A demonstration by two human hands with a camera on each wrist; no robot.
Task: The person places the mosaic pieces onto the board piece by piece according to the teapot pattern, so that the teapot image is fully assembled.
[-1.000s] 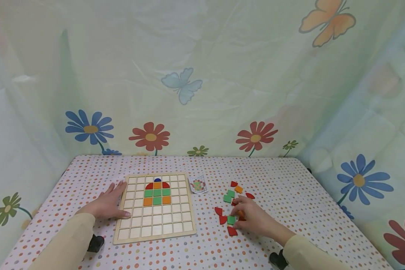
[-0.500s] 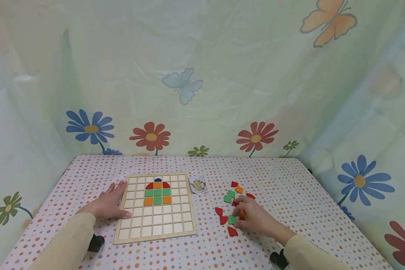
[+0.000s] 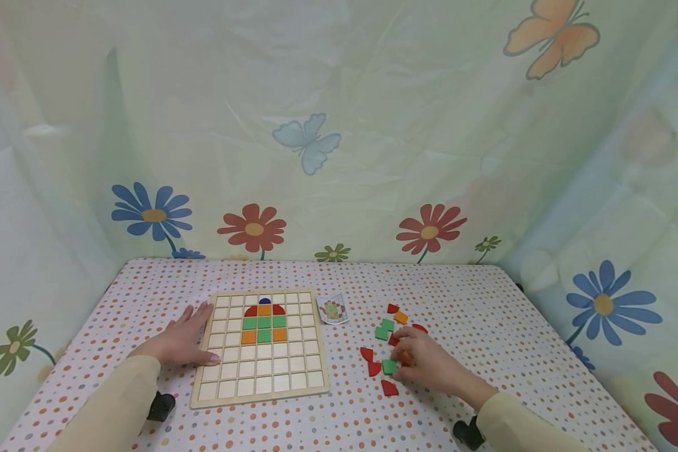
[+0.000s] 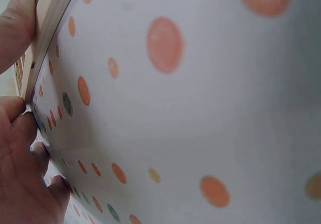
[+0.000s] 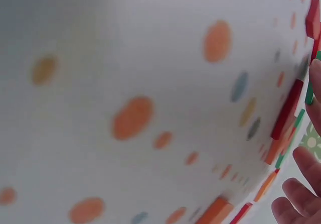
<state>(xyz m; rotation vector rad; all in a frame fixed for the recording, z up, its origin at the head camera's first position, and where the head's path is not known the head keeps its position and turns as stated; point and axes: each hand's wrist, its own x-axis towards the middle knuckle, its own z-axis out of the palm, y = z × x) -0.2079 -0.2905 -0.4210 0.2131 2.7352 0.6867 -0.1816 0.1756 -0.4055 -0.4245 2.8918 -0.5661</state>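
Note:
A wooden grid board (image 3: 260, 402) lies on the dotted cloth, with green, orange, red and blue pieces forming a figure in its upper cells. My left hand (image 3: 179, 339) rests at the board's left edge, thumb over the frame and fingers spread along the side. In the left wrist view, the thumb (image 4: 14, 33) lies against the wooden rim (image 4: 42, 30). My right hand (image 3: 426, 360) pinches a green square tile (image 3: 389, 367) among the loose pieces. In the right wrist view, a fingertip (image 5: 315, 76) meets this tile, while other fingers stay loosely bent.
Loose red quarter-round pieces (image 3: 390, 388), green squares (image 3: 382, 333) and an orange square (image 3: 400, 317) surround the right hand. A small pattern card (image 3: 332, 309) lies beside the board's upper right corner. Printed curtains (image 3: 339, 125) stand behind the table.
The green square tile has shifted very slightly at the right hand's fingertips, its near edge a little raised. The left hand and board stay as they were.

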